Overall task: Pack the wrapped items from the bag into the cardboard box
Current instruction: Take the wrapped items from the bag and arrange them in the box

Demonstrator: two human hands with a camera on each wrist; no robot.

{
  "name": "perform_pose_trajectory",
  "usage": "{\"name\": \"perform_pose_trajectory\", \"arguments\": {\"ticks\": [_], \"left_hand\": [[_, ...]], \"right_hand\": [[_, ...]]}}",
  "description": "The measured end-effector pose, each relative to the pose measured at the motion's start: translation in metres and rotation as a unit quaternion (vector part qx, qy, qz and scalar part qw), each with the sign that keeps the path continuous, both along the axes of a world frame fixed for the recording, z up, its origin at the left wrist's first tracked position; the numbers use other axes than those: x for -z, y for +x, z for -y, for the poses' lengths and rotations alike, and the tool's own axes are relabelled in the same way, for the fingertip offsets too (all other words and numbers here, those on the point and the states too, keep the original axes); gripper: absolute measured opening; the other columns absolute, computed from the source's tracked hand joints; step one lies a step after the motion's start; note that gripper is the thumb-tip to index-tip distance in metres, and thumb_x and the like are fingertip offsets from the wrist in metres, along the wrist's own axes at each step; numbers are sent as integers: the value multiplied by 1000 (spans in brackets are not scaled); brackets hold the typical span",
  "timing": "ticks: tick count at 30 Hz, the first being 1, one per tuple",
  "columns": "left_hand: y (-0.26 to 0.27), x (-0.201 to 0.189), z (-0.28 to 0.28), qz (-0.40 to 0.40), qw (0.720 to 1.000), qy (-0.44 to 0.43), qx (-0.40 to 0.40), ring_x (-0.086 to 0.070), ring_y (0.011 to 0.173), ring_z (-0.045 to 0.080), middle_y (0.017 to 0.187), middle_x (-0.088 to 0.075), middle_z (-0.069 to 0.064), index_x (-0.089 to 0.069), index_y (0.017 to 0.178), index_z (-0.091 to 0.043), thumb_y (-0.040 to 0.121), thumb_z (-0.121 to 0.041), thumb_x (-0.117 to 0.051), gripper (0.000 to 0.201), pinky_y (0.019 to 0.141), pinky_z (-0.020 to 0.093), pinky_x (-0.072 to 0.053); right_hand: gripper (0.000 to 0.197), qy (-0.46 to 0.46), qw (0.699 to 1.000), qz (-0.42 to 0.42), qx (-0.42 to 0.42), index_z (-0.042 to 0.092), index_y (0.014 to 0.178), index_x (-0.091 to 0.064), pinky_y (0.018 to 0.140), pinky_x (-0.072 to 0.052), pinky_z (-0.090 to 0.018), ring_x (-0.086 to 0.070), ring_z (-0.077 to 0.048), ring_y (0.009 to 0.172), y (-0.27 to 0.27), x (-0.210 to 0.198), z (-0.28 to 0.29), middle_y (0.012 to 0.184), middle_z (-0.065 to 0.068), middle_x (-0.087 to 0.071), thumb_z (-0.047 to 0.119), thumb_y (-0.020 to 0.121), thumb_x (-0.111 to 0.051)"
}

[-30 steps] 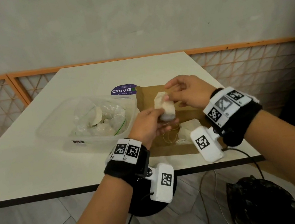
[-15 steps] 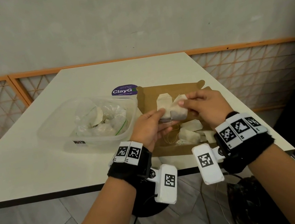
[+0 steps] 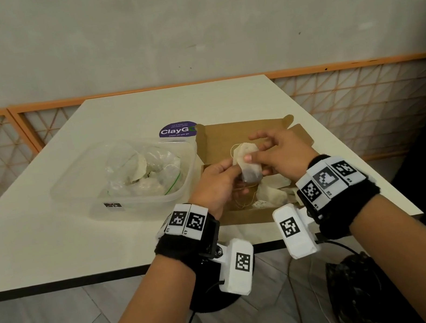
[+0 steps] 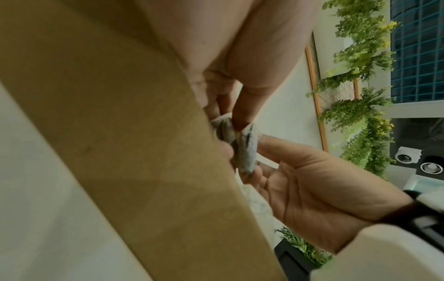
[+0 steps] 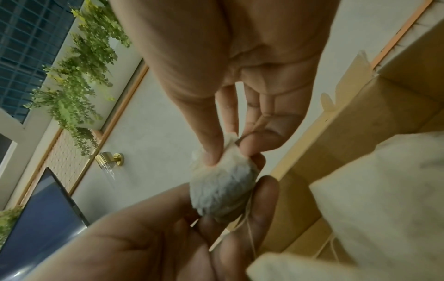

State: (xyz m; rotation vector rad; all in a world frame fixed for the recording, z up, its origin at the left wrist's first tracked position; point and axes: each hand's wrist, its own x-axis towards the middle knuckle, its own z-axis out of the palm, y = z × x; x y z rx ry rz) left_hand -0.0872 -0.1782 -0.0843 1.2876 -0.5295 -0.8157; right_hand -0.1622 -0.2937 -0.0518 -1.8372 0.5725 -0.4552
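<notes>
The bench (image 3: pixel 50 247) carries everything, and on it the cardboard box (image 3: pixel 244 133) lies open with its lid flap folded away from the person; take that box as the landmark. Just left of the box, touching or nearly touching its wall, stands a clear plastic tub (image 3: pixel 74 191) holding the crumpled clear bag (image 3: pixel 140 174), in which a few pale wrapped items remain. Inside the box, at its near end, several wrapped items (image 3: pixel 271 193) already lie in a loose pile with thin strings trailing among them. Above the box's middle both hands meet on one more wrapped item (image 3: pixel 248 168), a small pale pouch with a darker filling showing through and a string looped at its top. The left hand (image 3: pixel 218 183) cups it from below with curled fingers; the right hand (image 3: pixel 282 155) pinches its upper end between thumb and forefinger, the other fingers fanned loosely. The step in hand appears to be readying this pouch for setting down. To do it well, I would tuck the loose string against the pouch before lowering, since a trailing loop could snag the strings in the pile. Keep the pinch light, as the thin wrapper probably creases or tears easily. Lower it into the bare far part of the box rather than onto the pile, so the layer stays flat.
</notes>
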Motion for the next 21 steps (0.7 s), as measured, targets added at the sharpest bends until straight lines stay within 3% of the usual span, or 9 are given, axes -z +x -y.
{"name": "perform_pose_trajectory", "arguments": {"ticks": [3, 6, 10, 13, 15, 18, 21], "left_hand": [[0, -1, 1, -6, 1000, 8, 0, -65, 61, 8, 84, -67, 7, -65, 98, -14, 97, -16, -47, 19, 48, 17, -50], [0, -4, 0, -15, 999, 17, 24, -71, 78, 17, 90, -71, 3, -63, 106, -16, 96, -37, -47, 29, 54, 20, -50], [-1, -2, -1, -9, 999, 18, 33, -70, 66, 7, 88, -68, 4, -59, 95, -14, 96, -16, -50, 9, 53, 14, -49], [2, 0, 1, -39, 999, 11, 2, -69, 64, 6, 87, -66, 7, -53, 106, -8, 98, -10, -46, 11, 53, 14, -51], [3, 1, 1, -46, 999, 9, -12, -69, 67, 7, 90, -65, 7, -50, 113, -6, 98, -11, -45, 16, 57, 16, -53], [4, 2, 2, -48, 999, 5, -16, -68, 70, 8, 92, -65, 7, -49, 112, -6, 99, -12, -44, 15, 62, 18, -54], [5, 2, 2, -54, 998, -3, -19, -68, 70, 8, 92, -65, 7, -49, 112, -7, 99, -12, -44, 15, 63, 19, -54]], "right_hand": [[11, -11, 1000, -6, 2, 14, 86, -61, 46, -47, -15, -53, -12, 54, 1, -1, -1, 71, 1, -57, 7, 82, -68], [18, 12, 999, 2, 30, 18, 74, -57, 46, -47, -20, -51, -17, 51, 5, -2, 1, 67, -3, -58, 5, 83, -67], [11, 43, 998, -19, 47, 13, 80, -57, 46, -49, -18, -54, -16, 54, 7, -3, 8, 69, -6, -59, 9, 85, -65], [12, 27, 993, -53, 105, 5, 91, -58, 48, -51, -19, -55, -15, 54, -3, -3, 20, 66, -7, -58, 15, 88, -63], [18, 9, 986, -105, 126, -3, 98, -58, 50, -51, -23, -55, -18, 52, -11, -1, 24, 64, -11, -60, 13, 90, -59], [17, -69, 961, -243, 111, 0, 87, -55, 54, -47, -26, -54, -20, 50, -16, 4, 20, 66, -13, -64, 16, 92, -55], [14, -175, 923, -329, 93, 4, 79, -54, 60, -47, -28, -57, -25, 67, -12, 11, 18, 93, -18, -68, 13, 90, -52]]}}
